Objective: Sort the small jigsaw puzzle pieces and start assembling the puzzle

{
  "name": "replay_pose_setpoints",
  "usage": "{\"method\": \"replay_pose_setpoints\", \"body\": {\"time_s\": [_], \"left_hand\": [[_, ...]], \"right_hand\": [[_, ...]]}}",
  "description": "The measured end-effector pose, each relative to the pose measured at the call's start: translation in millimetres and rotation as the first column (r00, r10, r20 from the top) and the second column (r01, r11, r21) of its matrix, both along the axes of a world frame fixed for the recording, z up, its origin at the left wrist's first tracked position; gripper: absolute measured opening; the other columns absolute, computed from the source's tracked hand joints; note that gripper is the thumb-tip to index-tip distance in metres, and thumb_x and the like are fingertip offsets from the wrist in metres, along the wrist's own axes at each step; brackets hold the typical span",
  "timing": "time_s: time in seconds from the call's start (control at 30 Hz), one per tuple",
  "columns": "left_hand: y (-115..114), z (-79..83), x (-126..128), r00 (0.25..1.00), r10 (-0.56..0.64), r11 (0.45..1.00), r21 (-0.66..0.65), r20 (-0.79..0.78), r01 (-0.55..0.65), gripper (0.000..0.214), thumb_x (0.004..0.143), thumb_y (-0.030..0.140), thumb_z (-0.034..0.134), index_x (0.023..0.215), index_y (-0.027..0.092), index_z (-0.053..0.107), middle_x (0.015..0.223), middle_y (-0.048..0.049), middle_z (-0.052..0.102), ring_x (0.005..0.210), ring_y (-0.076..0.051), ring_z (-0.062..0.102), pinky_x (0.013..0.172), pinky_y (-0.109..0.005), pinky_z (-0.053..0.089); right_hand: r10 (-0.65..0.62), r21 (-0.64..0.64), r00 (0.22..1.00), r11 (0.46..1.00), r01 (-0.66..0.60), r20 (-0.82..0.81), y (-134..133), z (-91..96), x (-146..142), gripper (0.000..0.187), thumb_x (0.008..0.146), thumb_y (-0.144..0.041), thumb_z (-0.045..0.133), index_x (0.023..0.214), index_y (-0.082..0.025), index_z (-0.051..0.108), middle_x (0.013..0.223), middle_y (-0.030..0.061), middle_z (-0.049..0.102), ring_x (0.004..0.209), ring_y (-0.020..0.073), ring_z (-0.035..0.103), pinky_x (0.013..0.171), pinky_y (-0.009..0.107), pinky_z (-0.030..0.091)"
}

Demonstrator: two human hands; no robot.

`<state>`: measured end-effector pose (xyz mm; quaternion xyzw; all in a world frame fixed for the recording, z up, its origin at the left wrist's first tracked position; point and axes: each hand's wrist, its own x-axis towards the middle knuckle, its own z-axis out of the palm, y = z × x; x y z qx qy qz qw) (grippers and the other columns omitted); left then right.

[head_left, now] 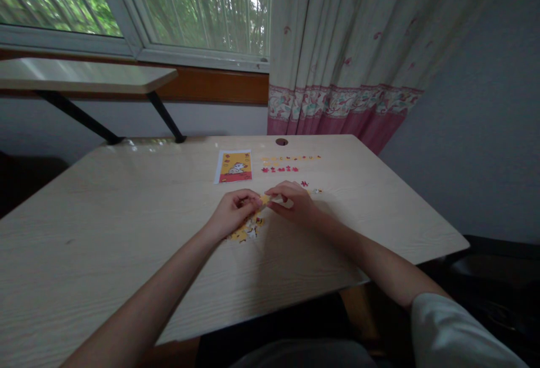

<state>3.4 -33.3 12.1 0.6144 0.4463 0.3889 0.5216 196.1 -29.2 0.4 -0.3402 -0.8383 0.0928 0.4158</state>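
Observation:
Above the middle of the desk, my left hand (237,210) and my right hand (294,201) meet, and their fingertips pinch a yellow puzzle piece (265,199) from both sides. Under and beside my left hand lies a loose pile of puzzle pieces (250,229), yellow and white with dark marks, partly hidden by the hand. Just beyond my right hand are a red puzzle piece (304,184) and a whitish one (316,191). Farther back, a row of red pieces (279,170) lies below rows of yellow pieces (291,158).
A picture card (234,166) with a white animal on yellow and red lies left of the rows. The pale wooden desk (126,244) has a round cable hole (282,142) at its back edge. A raised shelf (88,75) stands back left, and a curtain (337,47) hangs behind.

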Motion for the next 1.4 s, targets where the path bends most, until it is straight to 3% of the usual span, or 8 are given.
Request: {"method": "replay_pose_setpoints", "body": {"time_s": [0.17, 0.63, 0.77, 0.87, 0.93, 1.03, 1.2, 1.4], "left_hand": [[-0.2, 0.9, 0.3, 0.999, -0.004, 1.000, 0.014, 0.044, 0.003, 0.026, 0.067, 0.040, 0.066, 0.068, 0.015, 0.060, 0.063, 0.0001, 0.058, 0.057, -0.011, 0.051, 0.056, -0.024, 0.040], [-0.4, -3.1, -1.1, 0.998, -0.067, 0.998, -0.012, -0.010, 0.067, 0.023, 0.067, 0.036, 0.067, 0.069, 0.014, 0.062, 0.060, 0.0002, 0.059, 0.052, -0.010, 0.049, 0.051, -0.022, 0.036], [1.6, -5.3, -2.9, 0.994, -0.098, 0.995, 0.018, -0.043, 0.099, 0.027, 0.072, 0.040, 0.064, 0.075, 0.014, 0.064, 0.065, -0.0020, 0.063, 0.055, -0.012, 0.052, 0.053, -0.023, 0.039], [6.7, -4.8, -11.5, 0.988, -0.042, 0.991, 0.118, -0.150, 0.060, 0.030, 0.078, 0.042, 0.058, 0.085, 0.014, 0.066, 0.075, -0.0053, 0.067, 0.063, -0.015, 0.057, 0.059, -0.027, 0.042], [11.0, -3.3, -20.7, 0.948, 0.056, 0.964, 0.264, -0.314, 0.031, 0.027, 0.080, 0.039, 0.056, 0.088, 0.015, 0.067, 0.080, -0.0066, 0.068, 0.068, -0.017, 0.057, 0.063, -0.028, 0.043], [16.1, -0.8, -33.8, 0.837, 0.109, 0.891, 0.425, -0.537, 0.156, 0.022, 0.083, 0.033, 0.053, 0.087, 0.017, 0.068, 0.085, -0.0078, 0.067, 0.077, -0.020, 0.058, 0.071, -0.032, 0.044], [16.4, -1.2, -38.4, 0.711, 0.081, 0.811, 0.461, -0.699, 0.361, 0.025, 0.086, 0.033, 0.049, 0.094, 0.018, 0.067, 0.094, -0.0088, 0.064, 0.092, -0.023, 0.056, 0.083, -0.037, 0.044], [14.4, -4.0, -34.9, 0.647, 0.053, 0.787, 0.431, -0.760, 0.442, 0.026, 0.087, 0.034, 0.048, 0.095, 0.019, 0.068, 0.094, -0.0083, 0.062, 0.091, -0.022, 0.054, 0.082, -0.035, 0.044]], "right_hand": [[0.041, 0.041, 0.999, 0.998, -0.042, 0.028, -3.1, 5.9, -0.1, 0.013, 0.082, -0.032, 0.061, 0.084, -0.021, 0.065, 0.078, 0.0008, 0.067, 0.071, 0.0107, 0.058, 0.067, 0.025, 0.041], [0.028, 0.161, 0.987, 0.986, -0.054, 0.158, 1.6, 0.8, 4.3, 0.013, 0.088, -0.029, 0.054, 0.086, -0.021, 0.065, 0.079, 0.0004, 0.068, 0.076, 0.0107, 0.060, 0.068, 0.026, 0.035], [0.021, 0.173, 0.980, 0.983, -0.056, 0.199, 0.5, 3.5, 6.0, 0.014, 0.088, -0.028, 0.052, 0.084, -0.021, 0.064, 0.079, 0.0009, 0.068, 0.075, 0.0113, 0.060, 0.067, 0.026, 0.034], [-0.023, 0.191, 0.991, 0.982, -0.003, 0.135, 3.4, 7.3, 10.7, 0.014, 0.088, -0.027, 0.053, 0.083, -0.021, 0.064, 0.078, 0.0013, 0.068, 0.075, 0.0122, 0.060, 0.069, 0.028, 0.036], [-0.097, 0.188, 0.995, 0.978, 0.092, 0.020, 7.2, 10.2, 16.2, 0.014, 0.087, -0.028, 0.054, 0.081, -0.021, 0.065, 0.076, 0.0018, 0.067, 0.072, 0.0128, 0.059, 0.070, 0.029, 0.039], [-0.227, 0.134, 0.958, 0.959, 0.252, -0.175, 13.5, 13.9, 26.4, 0.014, 0.084, -0.030, 0.056, 0.079, -0.021, 0.066, 0.073, 0.0022, 0.065, 0.066, 0.0131, 0.055, 0.066, 0.029, 0.043], [-0.288, 0.100, 0.903, 0.937, 0.334, -0.318, 18.0, 16.9, 37.7, 0.011, 0.082, -0.029, 0.058, 0.079, -0.021, 0.066, 0.072, 0.0017, 0.063, 0.058, 0.0119, 0.048, 0.059, 0.028, 0.044], [-0.298, 0.115, 0.899, 0.930, 0.350, -0.320, 17.6, 15.0, 38.0, 0.012, 0.081, -0.029, 0.059, 0.080, -0.021, 0.067, 0.071, 0.0019, 0.063, 0.058, 0.0125, 0.048, 0.060, 0.029, 0.044]]}}
